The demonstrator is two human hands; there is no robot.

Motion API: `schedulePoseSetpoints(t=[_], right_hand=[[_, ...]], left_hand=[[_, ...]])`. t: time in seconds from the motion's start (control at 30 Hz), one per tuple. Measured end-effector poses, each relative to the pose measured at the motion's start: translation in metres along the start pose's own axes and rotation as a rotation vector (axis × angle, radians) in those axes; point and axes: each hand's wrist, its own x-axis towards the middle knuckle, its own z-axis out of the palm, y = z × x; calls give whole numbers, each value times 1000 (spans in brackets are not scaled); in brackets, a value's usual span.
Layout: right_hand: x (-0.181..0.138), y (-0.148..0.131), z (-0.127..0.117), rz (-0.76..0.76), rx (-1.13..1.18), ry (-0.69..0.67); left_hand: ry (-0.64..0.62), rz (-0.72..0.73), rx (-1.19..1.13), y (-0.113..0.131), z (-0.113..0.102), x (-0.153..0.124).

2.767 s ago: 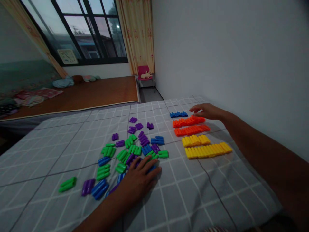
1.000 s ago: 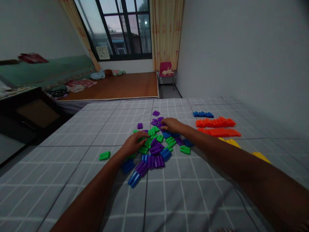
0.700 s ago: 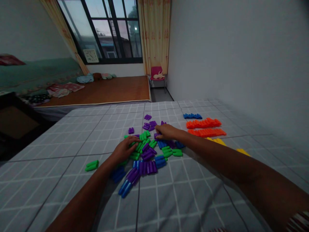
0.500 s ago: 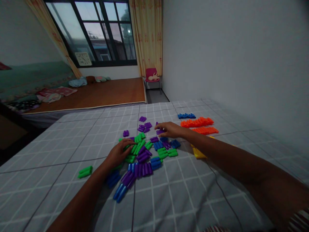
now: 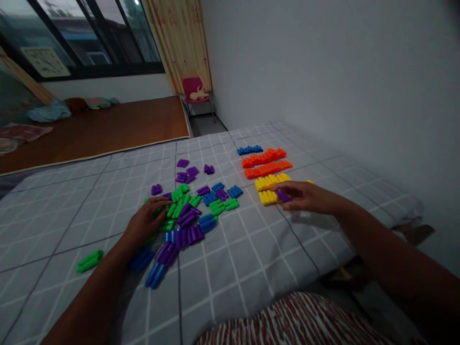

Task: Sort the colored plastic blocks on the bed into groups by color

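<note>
A small purple plastic toy block (image 5: 282, 196), ribbed and rounded at the ends, is pinched in the fingertips of my right hand (image 5: 304, 196). That hand hovers beside the yellow blocks (image 5: 268, 197), which are set in rows and partly covered by my fingers. My left hand (image 5: 147, 219) lies on the left side of a loose pile, its fingers stretched over green blocks (image 5: 172, 211). Purple blocks (image 5: 189, 235) and blue blocks (image 5: 207, 223) are mixed into the same pile. What lies under my left palm is hidden.
Orange blocks (image 5: 268, 170) form two rows behind the yellow ones, with a blue row (image 5: 250, 150) beyond. A lone green block (image 5: 89, 261) lies at the left on the checked cloth (image 5: 230, 268). A wall (image 5: 323, 72) borders the right side.
My right hand has moved right, from the pile's far side to the yellow blocks, carrying a purple block. My left hand stays on the pile. The view has turned right and down.
</note>
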Motion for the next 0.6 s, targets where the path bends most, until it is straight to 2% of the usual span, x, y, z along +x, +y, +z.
schedulePoseSetpoints(t=[0.1, 0.2, 0.33, 0.4, 0.47, 0.6], right_hand=[[-29, 23, 27, 66, 80, -75], [-39, 33, 33, 104, 4, -9], [-26, 28, 30, 64, -372, 138], [-17, 25, 33, 33, -521, 149], [-11, 23, 39, 25, -567, 127], [-12, 24, 41, 9, -492, 146]], left_hand=[[-7, 7, 12, 0, 0, 0], [-11, 17, 36, -1, 1, 2], [-17, 44, 57, -1, 1, 3], [-18, 55, 45, 0, 0, 4], [-17, 67, 43, 3, 0, 3], [54, 74, 111, 12, -6, 1]])
